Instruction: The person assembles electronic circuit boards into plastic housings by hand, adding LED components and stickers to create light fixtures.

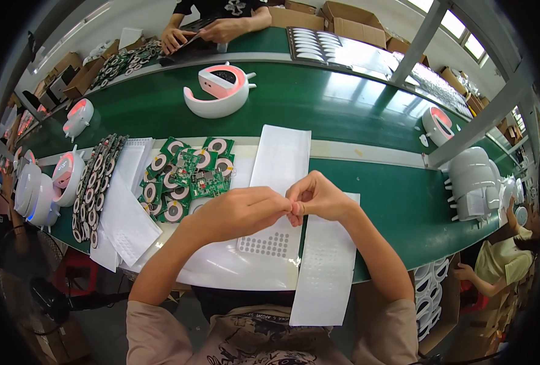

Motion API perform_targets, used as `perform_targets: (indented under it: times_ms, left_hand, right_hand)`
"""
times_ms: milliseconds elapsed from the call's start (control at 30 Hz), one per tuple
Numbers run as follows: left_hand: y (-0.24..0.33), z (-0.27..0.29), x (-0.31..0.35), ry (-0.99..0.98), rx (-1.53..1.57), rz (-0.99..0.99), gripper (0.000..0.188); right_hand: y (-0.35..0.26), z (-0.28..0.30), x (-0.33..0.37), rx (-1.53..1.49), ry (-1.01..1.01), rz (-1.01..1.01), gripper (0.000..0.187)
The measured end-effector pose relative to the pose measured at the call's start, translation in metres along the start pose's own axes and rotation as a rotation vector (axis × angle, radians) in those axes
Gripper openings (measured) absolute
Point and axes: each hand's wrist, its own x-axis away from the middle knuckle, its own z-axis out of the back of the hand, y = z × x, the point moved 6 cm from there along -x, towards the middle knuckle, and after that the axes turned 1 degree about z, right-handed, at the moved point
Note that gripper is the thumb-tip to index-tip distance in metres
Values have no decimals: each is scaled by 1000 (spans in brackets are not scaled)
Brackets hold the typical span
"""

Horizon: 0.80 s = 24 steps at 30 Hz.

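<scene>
My left hand point(245, 212) and my right hand point(320, 198) meet at the fingertips in a pinch, above the white work surface. Whatever they hold, if anything, is too small to make out. Below them lies a white sheet point(280, 158) with rows of small grey round stickers point(265, 244) near its close end. A second white sheet point(326, 271) lies under my right wrist and hangs over the table's near edge. Left of my hands, several green circuit boards with round coils point(188, 167) are heaped loosely, partly covered by my left hand.
Stacked coil boards point(96, 188) and more white sheets point(130, 225) lie at the left. White ring-shaped devices with pink insides point(221, 97) stand on the green conveyor point(325, 91). White housings point(474, 182) are stacked at right, near a metal post point(480, 115). Co-workers sit opposite and right.
</scene>
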Motion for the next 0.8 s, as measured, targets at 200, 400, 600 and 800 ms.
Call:
perform_targets:
  times_ms: [200, 400, 600, 800]
  left_hand:
    - [-3, -4, 3, -33, 71, 41, 20]
    - [-13, -9, 8, -71, 119, 134, 17]
    - [-13, -17, 1, -74, 36, 60, 16]
    - [-10, -20, 8, -11, -106, -30, 20]
  right_hand:
    - [4, -4, 0, -5, -22, -18, 21]
    - [8, 1, -2, -5, -9, -51, 25]
    - [9, 10, 3, 57, -28, -66, 24]
    - [14, 8, 3, 115, 42, -105, 19]
